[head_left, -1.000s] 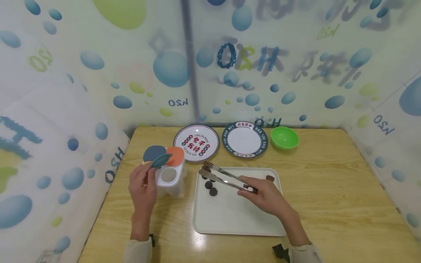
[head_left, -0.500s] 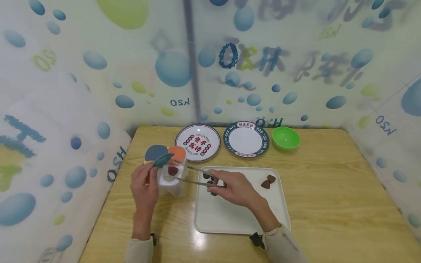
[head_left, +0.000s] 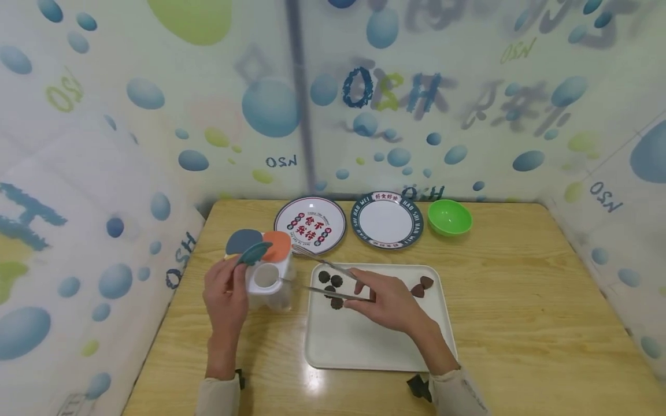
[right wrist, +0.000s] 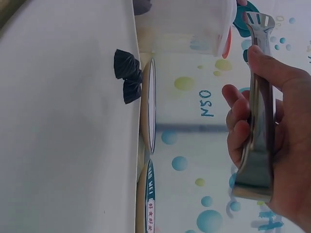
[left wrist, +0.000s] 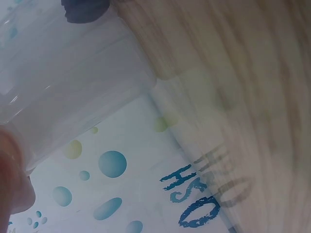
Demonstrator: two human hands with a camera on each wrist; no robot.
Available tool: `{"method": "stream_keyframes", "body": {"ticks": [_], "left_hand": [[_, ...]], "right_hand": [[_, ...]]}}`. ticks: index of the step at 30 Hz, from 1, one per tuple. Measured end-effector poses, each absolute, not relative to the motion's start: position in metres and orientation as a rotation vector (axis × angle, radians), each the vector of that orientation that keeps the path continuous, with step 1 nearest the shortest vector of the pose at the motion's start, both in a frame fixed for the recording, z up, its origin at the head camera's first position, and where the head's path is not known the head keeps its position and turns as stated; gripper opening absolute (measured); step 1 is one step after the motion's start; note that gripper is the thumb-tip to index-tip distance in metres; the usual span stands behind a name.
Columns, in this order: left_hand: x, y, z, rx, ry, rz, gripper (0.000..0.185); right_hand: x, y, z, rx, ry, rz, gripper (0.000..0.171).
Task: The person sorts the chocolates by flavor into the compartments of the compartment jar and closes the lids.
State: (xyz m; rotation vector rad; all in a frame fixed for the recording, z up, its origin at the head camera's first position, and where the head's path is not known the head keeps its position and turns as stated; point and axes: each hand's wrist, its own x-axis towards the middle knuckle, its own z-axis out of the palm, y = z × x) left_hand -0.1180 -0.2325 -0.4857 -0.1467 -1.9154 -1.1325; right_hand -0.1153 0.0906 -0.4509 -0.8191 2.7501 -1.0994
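My left hand pinches the raised teal lid of a clear storage container at the left. Below the lid shows the round opening, next to a blue lid and an orange lid. In the left wrist view a dark piece shows by the container's clear wall. My right hand grips metal tongs, their arms spread and tips beside the container, nothing between them. Under the tongs, several dark fluted pieces sit on the white tray; two brown wedge-like pieces lie at its right.
Behind the tray stand a plate with red characters, a dark-rimmed plate and a green bowl. The wooden table meets patterned walls at its back and left.
The tongs moved left from the tray with a brown piece to the container's opening, then spread and drew back slightly right without it. My left hand stays on the lid.
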Motion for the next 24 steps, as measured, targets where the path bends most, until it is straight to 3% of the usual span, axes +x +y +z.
{"method": "stream_keyframes", "body": {"ticks": [8, 24], "left_hand": [[-0.117, -0.23, -0.485, -0.119, -1.926, -1.114, 0.02], [-0.118, -0.231, -0.488, -0.091, -1.94, -1.112, 0.02]], "right_hand": [[-0.109, 0.12, -0.463, -0.593, 2.786, -1.067, 0.063], [-0.079, 0.191, -0.5, -0.302, 2.941, -1.039, 0.056]]}}
